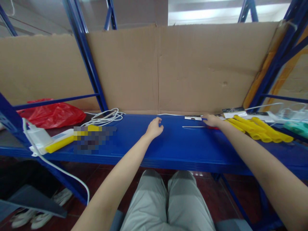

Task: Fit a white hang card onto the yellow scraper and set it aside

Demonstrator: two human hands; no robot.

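Just left of right hand, thin rod

worktop: a glossy blue metal shelf is used as the surface, pretty wide, light is reflected off it
frame: blue steel uprights and diagonal braces are seen left and right, typical warehouse racking
backing: big sheets of brown cardboard are propped along the back, creased down the middle
floor: dark reddish tiles are seen under the shelf
light: a bright strip is seen above the cardboard, top right
wall: grey surface is glimpsed top left
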